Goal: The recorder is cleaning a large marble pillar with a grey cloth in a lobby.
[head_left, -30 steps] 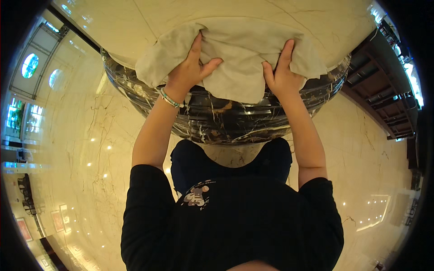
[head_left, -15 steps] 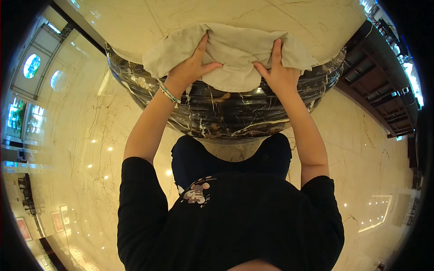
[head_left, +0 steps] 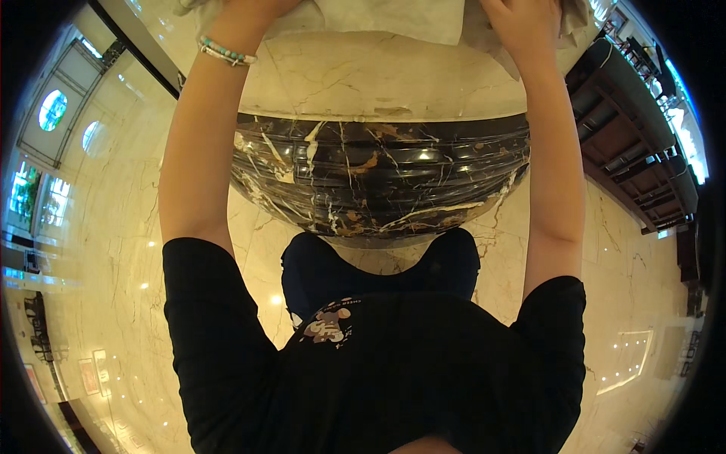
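A pale grey-beige cloth [head_left: 389, 19] is spread across the cream marble tabletop [head_left: 382, 76] at the upper edge of the view. My left hand [head_left: 266, 7] is on the cloth's left part, with a beaded bracelet [head_left: 227, 53] at the wrist. On the cloth's right part, my right hand [head_left: 527, 29] grips it with the thumb set apart. The fingertips of both hands are cut off by the top of the picture. Both arms reach forward, and the cloth bunches beside each hand.
Below the tabletop curves a dark, veined marble base [head_left: 378, 170], close in front of my knees [head_left: 306, 265]. Polished cream floor [head_left: 113, 227] surrounds it. Dark wooden furniture [head_left: 628, 140] stands to the right. Windows [head_left: 45, 189] line the far left.
Both hands have slid forward, away from me, and spread slightly apart, taking the cloth along. The tabletop's near edge, covered before, now shows bare.
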Demonstrator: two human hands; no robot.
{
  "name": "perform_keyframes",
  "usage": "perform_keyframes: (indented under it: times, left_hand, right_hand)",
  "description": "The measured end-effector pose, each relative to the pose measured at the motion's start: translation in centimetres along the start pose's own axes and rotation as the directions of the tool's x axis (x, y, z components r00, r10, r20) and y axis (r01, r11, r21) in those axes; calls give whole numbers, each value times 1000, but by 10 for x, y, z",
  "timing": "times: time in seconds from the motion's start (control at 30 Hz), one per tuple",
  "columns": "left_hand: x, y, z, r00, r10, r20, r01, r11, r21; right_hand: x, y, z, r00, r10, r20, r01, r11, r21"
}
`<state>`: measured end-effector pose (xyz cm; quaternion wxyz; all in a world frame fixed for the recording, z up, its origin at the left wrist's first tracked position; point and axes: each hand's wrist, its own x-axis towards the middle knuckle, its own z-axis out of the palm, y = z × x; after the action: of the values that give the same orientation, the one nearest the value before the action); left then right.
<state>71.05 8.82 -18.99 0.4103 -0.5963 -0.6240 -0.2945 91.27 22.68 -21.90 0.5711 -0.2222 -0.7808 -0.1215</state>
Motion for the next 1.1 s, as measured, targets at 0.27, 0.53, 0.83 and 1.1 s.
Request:
perform_keyframes:
  times: [0.27,0.53,0.83,1.1]
  left_hand:
    - [-109,10,22,853,405,-330,-304,898,317]
    - [-182,-6,91,904,-134,407,162,986,-35]
    - [-191,-6,100,937,8,348,96,955,-280]
    - [-154,12,104,968,250,26,-249,967,-50]
  right_hand:
    - [-111,-5,-16,994,20,111,-42,980,196]
    - [-174,41,75,958,-220,183,242,965,-106]
    - [-175,51,68,900,-345,265,348,937,38]
    - [-156,53,60,918,-187,350,259,950,-173]
